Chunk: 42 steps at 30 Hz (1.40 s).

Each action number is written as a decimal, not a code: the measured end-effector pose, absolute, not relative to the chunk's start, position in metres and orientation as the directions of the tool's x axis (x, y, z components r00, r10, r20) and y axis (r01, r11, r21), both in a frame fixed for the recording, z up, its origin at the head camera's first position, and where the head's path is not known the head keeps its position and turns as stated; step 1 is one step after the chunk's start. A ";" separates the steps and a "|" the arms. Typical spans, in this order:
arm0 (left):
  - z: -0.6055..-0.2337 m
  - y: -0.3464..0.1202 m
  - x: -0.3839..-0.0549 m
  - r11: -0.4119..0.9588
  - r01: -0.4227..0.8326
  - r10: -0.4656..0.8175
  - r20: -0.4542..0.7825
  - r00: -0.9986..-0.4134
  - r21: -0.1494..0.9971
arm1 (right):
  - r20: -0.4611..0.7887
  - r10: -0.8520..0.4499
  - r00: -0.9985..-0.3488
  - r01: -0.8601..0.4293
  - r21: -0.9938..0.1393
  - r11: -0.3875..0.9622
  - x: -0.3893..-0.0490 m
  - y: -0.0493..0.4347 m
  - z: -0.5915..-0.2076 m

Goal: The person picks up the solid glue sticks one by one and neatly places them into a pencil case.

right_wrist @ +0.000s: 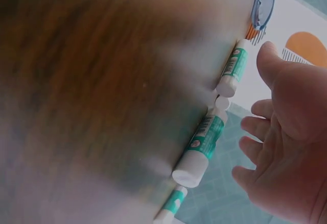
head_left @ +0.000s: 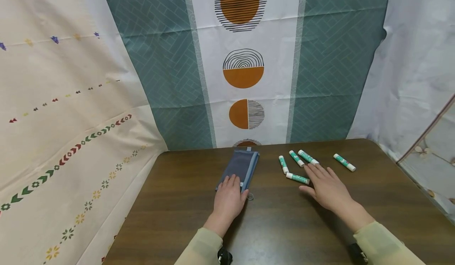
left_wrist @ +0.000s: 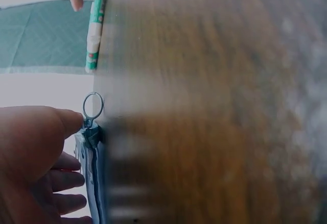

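Patterned curtain (head_left: 245,71): softly, evenly bright beyond the fingers, its print clear
Tabletop (head_left: 273,233): pale, diffuse sheen between the hands, nearer the wearer than the fingertips
Left hand (head_left: 230,198): soft shadow along the thumb side, trailing past the wrist
Right hand (head_left: 328,187): dark, soft-edged shadow below the thumb, beside the wrist
White-and-green tubes (head_left: 298,178): print too small to read in the head view, sharper left of the fingers in the right wrist view
Metal ring (left_wrist: 93,105): fairly crisp at the thumb tip; dim, smeared tabletop right of it, whitish haze farther right
Right wrist view: dim; tabletop far left of the fingers badly blurred
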<state>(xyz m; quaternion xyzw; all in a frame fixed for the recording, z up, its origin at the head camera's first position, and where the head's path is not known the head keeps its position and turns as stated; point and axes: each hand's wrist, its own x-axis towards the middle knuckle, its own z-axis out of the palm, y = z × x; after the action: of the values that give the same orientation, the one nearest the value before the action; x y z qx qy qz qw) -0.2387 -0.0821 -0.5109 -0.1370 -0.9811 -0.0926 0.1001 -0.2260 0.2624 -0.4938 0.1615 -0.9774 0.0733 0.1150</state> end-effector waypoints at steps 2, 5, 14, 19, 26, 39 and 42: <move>-0.512 -0.082 -0.239 0.947 0.283 0.246 0.220 -0.944 0.153 | 0.249 -0.298 -0.921 -0.332 -0.104 0.938 -0.226 0.264 -0.494; -0.513 -0.082 -0.241 0.947 0.281 0.243 0.227 -0.943 0.155 | 0.248 -0.297 -0.922 -0.330 -0.103 0.938 -0.225 0.266 -0.495; -0.512 -0.079 -0.240 0.950 0.287 0.249 0.255 -0.934 0.124 | 0.247 -0.297 -0.922 -0.330 -0.101 0.939 -0.224 0.273 -0.499; -0.513 -0.076 -0.242 0.960 0.264 0.229 0.273 -0.934 0.096 | 0.255 -0.303 -0.918 -0.336 -0.097 0.937 -0.223 0.274 -0.501; -0.515 -0.071 -0.245 0.969 0.240 0.210 0.323 -0.923 0.057 | 0.275 -0.316 -0.908 -0.353 -0.097 0.931 -0.227 0.273 -0.501; -0.514 -0.069 -0.241 0.961 0.269 0.218 0.420 -0.881 0.064 | 0.276 -0.333 -0.902 -0.369 -0.092 0.925 -0.237 0.272 -0.504; -0.514 -0.068 -0.241 0.960 0.274 0.219 0.444 -0.869 0.064 | 0.270 -0.332 -0.904 -0.370 -0.106 0.923 -0.239 0.274 -0.504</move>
<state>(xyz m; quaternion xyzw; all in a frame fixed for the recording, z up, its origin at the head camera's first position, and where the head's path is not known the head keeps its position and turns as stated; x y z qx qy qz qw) -0.2412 -0.0684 -0.5141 -0.1277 -0.9646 -0.0626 0.2220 -0.2385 0.2737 -0.5045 0.1804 -0.9726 0.0778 0.1246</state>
